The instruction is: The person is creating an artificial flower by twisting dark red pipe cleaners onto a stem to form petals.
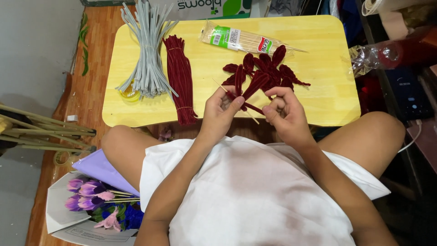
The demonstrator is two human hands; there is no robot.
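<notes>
Head view: at the near edge of the yellow table point(318, 41) we hold dark red petal loops point(249, 86) on a thin wooden skewer point(222, 87), left hand point(220, 110) pinching them, right hand point(283, 111) closed on their twisted ends. Beyond on that table lie more red petals point(273, 68), a skewer packet point(241, 40), red stems point(180, 75) and grey stems point(148, 50).

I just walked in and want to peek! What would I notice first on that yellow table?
Your eye lands first on the two hands, the left hand and the right hand, pinching dark red fuzzy petals on a thin wooden stick at the near edge of the yellow table. Behind them lies a pile of finished red petals, and to the left a red bundle of fuzzy stems beside a grey bundle.
</notes>
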